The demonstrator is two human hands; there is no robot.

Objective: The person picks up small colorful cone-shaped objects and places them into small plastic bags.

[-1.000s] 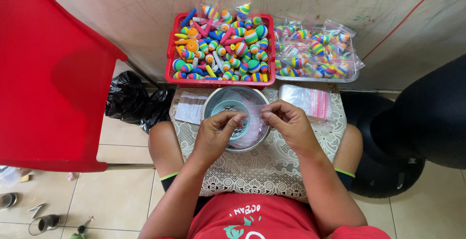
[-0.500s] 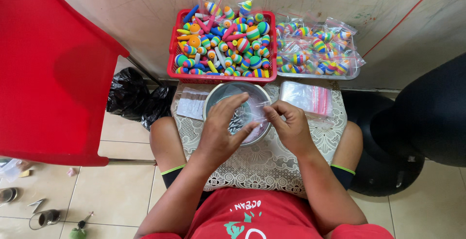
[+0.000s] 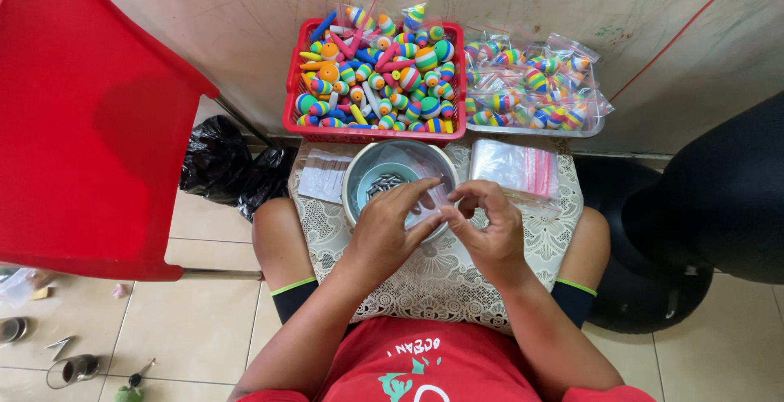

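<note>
My left hand [image 3: 390, 224] and my right hand [image 3: 488, 226] meet over a lace-covered board [image 3: 425, 275] on my lap, fingertips together on a small clear plastic bag [image 3: 434, 198]. Just beyond them stands a metal bowl [image 3: 365, 172] holding several small grey metal pieces [image 3: 385, 183]. A stack of clear zip bags [image 3: 514, 167] with red seal strips lies right of the bowl. Small white paper slips [image 3: 324, 175] lie to its left.
A red basket [image 3: 295, 84] full of striped multicoloured fishing floats stands against the wall. Beside it a tray [image 3: 535, 128] holds bagged floats. A red plastic chair [image 3: 82, 116] is at the left, a black bag [image 3: 216, 165] by it, a dark object [image 3: 719, 198] at the right.
Both hands have stayed over the bowl, fingers working the small bag; the right hand has shifted a little toward me. The view has moved slightly.
</note>
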